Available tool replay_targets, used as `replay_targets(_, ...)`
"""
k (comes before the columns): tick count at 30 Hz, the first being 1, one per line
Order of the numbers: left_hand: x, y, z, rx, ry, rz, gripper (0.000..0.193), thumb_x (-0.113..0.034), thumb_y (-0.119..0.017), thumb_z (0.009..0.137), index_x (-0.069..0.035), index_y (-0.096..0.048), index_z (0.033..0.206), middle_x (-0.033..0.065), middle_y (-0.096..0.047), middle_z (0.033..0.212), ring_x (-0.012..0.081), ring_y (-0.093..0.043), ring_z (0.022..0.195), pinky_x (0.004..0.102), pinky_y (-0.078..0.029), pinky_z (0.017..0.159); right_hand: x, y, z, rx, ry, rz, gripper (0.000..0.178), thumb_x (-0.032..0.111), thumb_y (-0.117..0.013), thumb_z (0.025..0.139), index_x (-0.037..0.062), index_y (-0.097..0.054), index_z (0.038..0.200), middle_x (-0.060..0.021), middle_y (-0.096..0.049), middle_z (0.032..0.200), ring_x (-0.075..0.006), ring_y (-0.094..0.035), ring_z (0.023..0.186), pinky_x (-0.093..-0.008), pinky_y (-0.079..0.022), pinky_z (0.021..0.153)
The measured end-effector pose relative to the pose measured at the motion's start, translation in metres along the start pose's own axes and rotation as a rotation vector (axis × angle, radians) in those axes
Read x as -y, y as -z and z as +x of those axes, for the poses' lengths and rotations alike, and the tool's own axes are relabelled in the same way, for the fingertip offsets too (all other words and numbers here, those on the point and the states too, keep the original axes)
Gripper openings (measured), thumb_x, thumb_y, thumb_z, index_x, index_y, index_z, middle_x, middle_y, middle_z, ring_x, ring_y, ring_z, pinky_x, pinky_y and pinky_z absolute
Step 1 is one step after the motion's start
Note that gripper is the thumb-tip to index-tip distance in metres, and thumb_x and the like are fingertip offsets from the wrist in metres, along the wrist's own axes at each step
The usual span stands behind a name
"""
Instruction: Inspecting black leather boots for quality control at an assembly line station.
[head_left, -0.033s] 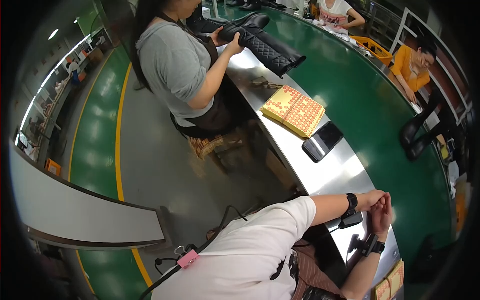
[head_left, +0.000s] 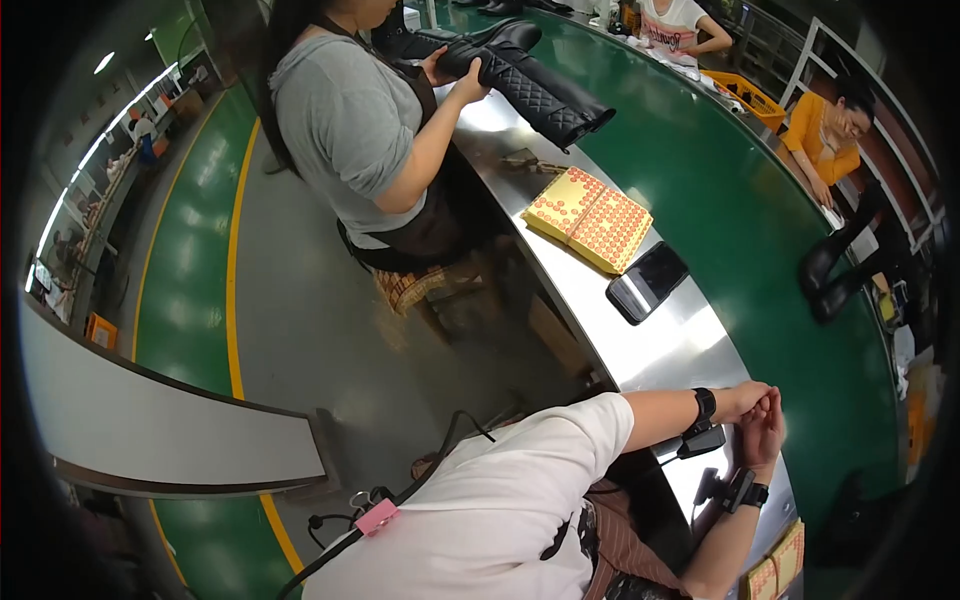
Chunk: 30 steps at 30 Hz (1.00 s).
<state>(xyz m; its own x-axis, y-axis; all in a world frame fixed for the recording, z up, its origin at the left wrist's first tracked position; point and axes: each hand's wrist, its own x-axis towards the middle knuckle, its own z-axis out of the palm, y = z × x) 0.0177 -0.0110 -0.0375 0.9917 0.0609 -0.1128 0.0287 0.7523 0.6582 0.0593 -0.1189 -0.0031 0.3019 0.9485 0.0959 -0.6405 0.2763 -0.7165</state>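
Note:
My left hand (head_left: 746, 398) and my right hand (head_left: 764, 434) meet at the edge of the metal worktop (head_left: 655, 355), their fingers touching. The left fingers are curled in, with no object visible in them. My right hand lies with its palm partly showing and its fingers stretched toward the left one; I see nothing in it. Both wrists wear black straps with small devices. Farther up the worktop lies a black phone (head_left: 647, 284), beside a banded stack of yellow cards with red dots (head_left: 590, 220). A second banded yellow stack (head_left: 775, 572) sits near my right forearm.
A green conveyor belt (head_left: 665, 165) curves past the worktop. At the far left, a co-worker in grey holds a black quilted boot (head_left: 540, 100). Across the belt are two more people, a yellow crate (head_left: 745, 97) and black boots (head_left: 835, 260). A cable runs along my shirt.

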Motion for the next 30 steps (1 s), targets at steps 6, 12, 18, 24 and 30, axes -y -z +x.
replay_targets(6, 0.007, 0.004, 0.013, -0.007, 0.052, -0.044, 0.035, -0.027, -0.036, 0.093, -0.014, -0.044, 0.062, -0.0029, -0.044, 0.056, 0.0097, -0.040, 0.049, 0.0246, -0.031, 0.045, 0.002, -0.007, 0.002, -0.322, -0.050, -0.216, 0.028, 0.028, -0.039, 0.100, 0.0096, -0.052, 0.116, -0.0007, -0.056, 0.099, -0.0115, -0.054, 0.091, -0.0268, -0.047, 0.082)
replay_targets(12, 0.010, 0.002, 0.017, -0.019, 0.009, -0.053, 0.036, -0.025, -0.035, 0.095, -0.013, -0.046, 0.063, -0.0026, -0.043, 0.057, 0.0089, -0.038, 0.050, 0.0241, -0.033, 0.046, -0.001, -0.011, 0.001, -0.481, -0.009, -0.197, 0.028, 0.027, -0.040, 0.100, 0.0098, -0.052, 0.119, -0.0019, -0.058, 0.103, -0.0119, -0.056, 0.092, -0.0299, -0.049, 0.085)
replay_targets(18, 0.003, -0.002, 0.003, -0.025, 0.001, -0.081, 0.033, -0.025, -0.036, 0.093, -0.013, -0.046, 0.065, -0.0019, -0.043, 0.057, 0.0098, -0.038, 0.051, 0.0253, -0.032, 0.048, -0.007, -0.025, 0.006, -0.522, 0.002, -0.249, 0.026, 0.027, -0.041, 0.099, 0.0116, -0.054, 0.117, -0.0004, -0.058, 0.098, -0.0107, -0.057, 0.088, -0.0263, -0.051, 0.077)
replay_targets(24, 0.003, 0.001, 0.000, -0.035, 0.049, -0.202, 0.035, -0.025, -0.034, 0.093, -0.013, -0.043, 0.062, -0.0017, -0.039, 0.054, 0.0111, -0.036, 0.050, 0.0257, -0.031, 0.047, -0.004, -0.022, 0.012, -0.494, -0.046, -0.203, 0.021, 0.028, -0.044, 0.098, 0.0120, -0.057, 0.103, 0.0043, -0.053, 0.071, -0.0052, -0.050, 0.058, -0.0208, -0.049, 0.056)
replay_targets(30, 0.007, 0.005, 0.019, -0.080, 0.190, -0.233, 0.036, -0.029, -0.035, 0.092, -0.015, -0.041, 0.060, -0.0027, -0.037, 0.052, 0.0114, -0.035, 0.047, 0.0259, -0.030, 0.044, 0.008, -0.004, 0.015, -0.507, -0.111, -0.024, 0.023, 0.029, -0.043, 0.098, 0.0140, -0.058, 0.106, 0.0033, -0.060, 0.078, -0.0081, -0.059, 0.066, -0.0260, -0.055, 0.057)
